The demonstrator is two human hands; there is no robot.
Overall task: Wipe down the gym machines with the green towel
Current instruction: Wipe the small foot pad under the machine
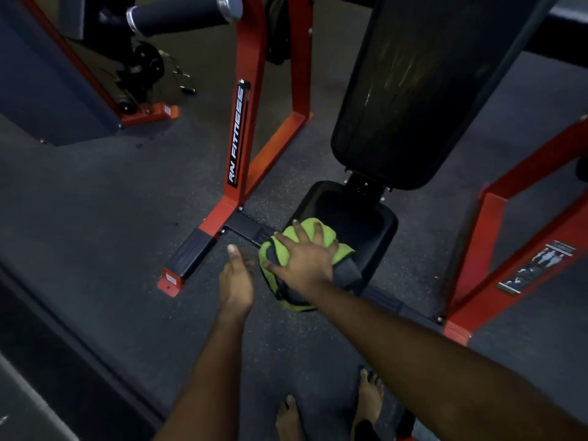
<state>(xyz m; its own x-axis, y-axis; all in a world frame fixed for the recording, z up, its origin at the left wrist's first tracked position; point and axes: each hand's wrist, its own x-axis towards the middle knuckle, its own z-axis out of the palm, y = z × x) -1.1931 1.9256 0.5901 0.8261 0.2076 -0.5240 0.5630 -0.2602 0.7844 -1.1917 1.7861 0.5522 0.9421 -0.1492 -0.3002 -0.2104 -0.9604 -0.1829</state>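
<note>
Dark speckled rubber gym floor (95, 218) all around. Right hand (305, 259) lies spread over the bunched green towel (284, 253), fingers splayed, pressing rather than grabbing, at the near left edge of the black seat pad (359, 224). Left hand (237, 281) hangs relaxed just beside it, holding nothing. Red RN Fitness frame (251, 122) stands to the left, with the black back pad (413, 90) just beyond the seat.
</note>
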